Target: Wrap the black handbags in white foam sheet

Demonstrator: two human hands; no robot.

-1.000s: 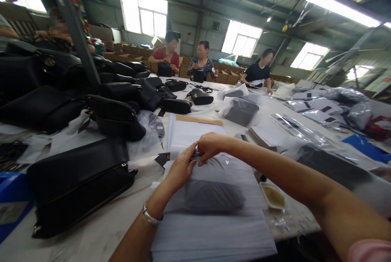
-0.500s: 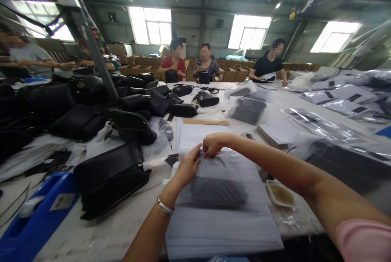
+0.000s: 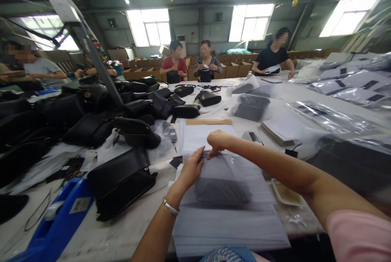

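Note:
A dark handbag inside a translucent plastic bag [image 3: 222,186] lies before me on a stack of white sheets [image 3: 232,229]. My left hand [image 3: 192,167] rests on the upper left corner of the plastic, fingers stretched out and thumb a little apart. Just beside it, my right hand [image 3: 217,142] is closed, with curled fingers pointing down onto the plastic's top edge. The fingertips appear to pinch the plastic, though they are partly hidden. A small black tag [image 3: 175,162] lies left of my left hand.
A black handbag [image 3: 122,182] and a blue tape dispenser [image 3: 61,217] stand at left, before a pile of black bags [image 3: 88,129]. To the right are a white tray [image 3: 287,192], stacked white boards [image 3: 279,132] and wrapped bags [image 3: 342,164]. Several co-workers are across the table.
My right hand's fist has loosened, with its fingers now pointing down at the plastic's top edge. My left hand stays at the corner. The whole view has shifted slightly.

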